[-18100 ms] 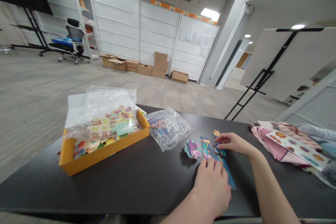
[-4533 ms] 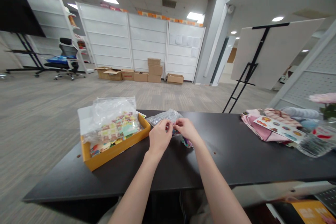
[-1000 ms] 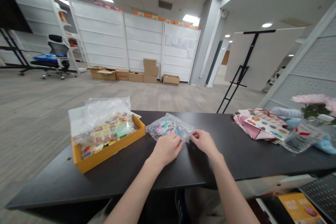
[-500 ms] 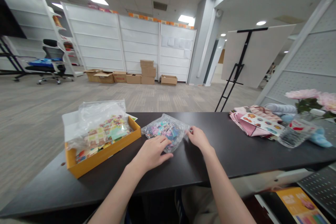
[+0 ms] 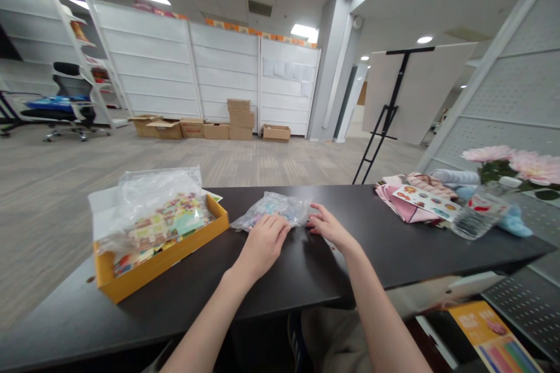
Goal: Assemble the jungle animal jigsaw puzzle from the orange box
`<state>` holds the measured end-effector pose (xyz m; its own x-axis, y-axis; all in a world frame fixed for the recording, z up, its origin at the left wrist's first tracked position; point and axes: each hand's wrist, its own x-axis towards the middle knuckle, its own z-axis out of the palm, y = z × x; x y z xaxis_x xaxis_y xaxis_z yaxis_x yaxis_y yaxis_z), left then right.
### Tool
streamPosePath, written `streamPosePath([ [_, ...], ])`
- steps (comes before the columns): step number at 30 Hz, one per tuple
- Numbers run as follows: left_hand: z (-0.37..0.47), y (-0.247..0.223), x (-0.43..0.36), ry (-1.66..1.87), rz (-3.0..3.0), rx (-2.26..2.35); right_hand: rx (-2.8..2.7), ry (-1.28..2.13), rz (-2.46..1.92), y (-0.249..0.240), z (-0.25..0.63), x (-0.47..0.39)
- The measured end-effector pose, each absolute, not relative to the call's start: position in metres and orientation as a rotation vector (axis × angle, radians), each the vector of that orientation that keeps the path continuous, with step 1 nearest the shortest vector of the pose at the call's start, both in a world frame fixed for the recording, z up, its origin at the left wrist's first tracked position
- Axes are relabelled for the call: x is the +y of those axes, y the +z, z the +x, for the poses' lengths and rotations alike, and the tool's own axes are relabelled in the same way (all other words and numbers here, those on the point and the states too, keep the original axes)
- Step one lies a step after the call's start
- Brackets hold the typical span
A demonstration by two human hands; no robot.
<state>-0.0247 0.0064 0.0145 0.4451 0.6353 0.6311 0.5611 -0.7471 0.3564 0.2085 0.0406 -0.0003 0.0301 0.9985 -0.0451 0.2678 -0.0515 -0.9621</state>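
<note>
The left hand [image 5: 262,243] rests on the plastic bag [image 5: 275,204], grip impossible to tell, the right hand [image 5: 328,229], grip apart, near its four o'clock, and the bottle [image 5: 471,224] at three bears an unreadable red label [image 5: 480,204].

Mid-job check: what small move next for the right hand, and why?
Probably have the right hand pinch the right edge of the clear bag: it is open right by that edge, while the left hand lies over the bag's near side.
</note>
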Motion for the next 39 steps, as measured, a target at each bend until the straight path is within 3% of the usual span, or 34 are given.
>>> streamPosePath([
  [7, 0.003, 0.03, 0.011, 1.504, 2.052, 1.029, -1.402, 1.143, -1.222, 0.0, 0.225, 0.029],
  [11, 0.011, 0.044, 0.009, 1.575, 1.71, 0.944, -1.376, 1.003, -1.269, -0.002, 0.228, 0.03],
  [14, 0.014, 0.053, 0.007, 1.575, 1.382, 0.81, -1.327, 0.898, -1.302, 0.005, 0.231, 0.028],
  [20, 0.006, 0.062, 0.011, 1.562, 0.967, 0.72, -1.468, 1.093, -0.995, 0.028, 0.221, 0.015],
  [26, -0.006, 0.063, 0.019, 1.535, 0.558, 0.706, -1.348, 0.935, -0.9, 0.03, 0.204, 0.021],
  [33, -0.006, 0.056, 0.026, 1.547, 0.589, 0.689, -1.084, 0.736, -0.969, 0.031, 0.195, 0.028],
  [39, -0.002, 0.037, 0.025, 1.317, 1.134, 0.742, -0.949, 0.692, -0.996, 0.03, 0.195, 0.036],
])
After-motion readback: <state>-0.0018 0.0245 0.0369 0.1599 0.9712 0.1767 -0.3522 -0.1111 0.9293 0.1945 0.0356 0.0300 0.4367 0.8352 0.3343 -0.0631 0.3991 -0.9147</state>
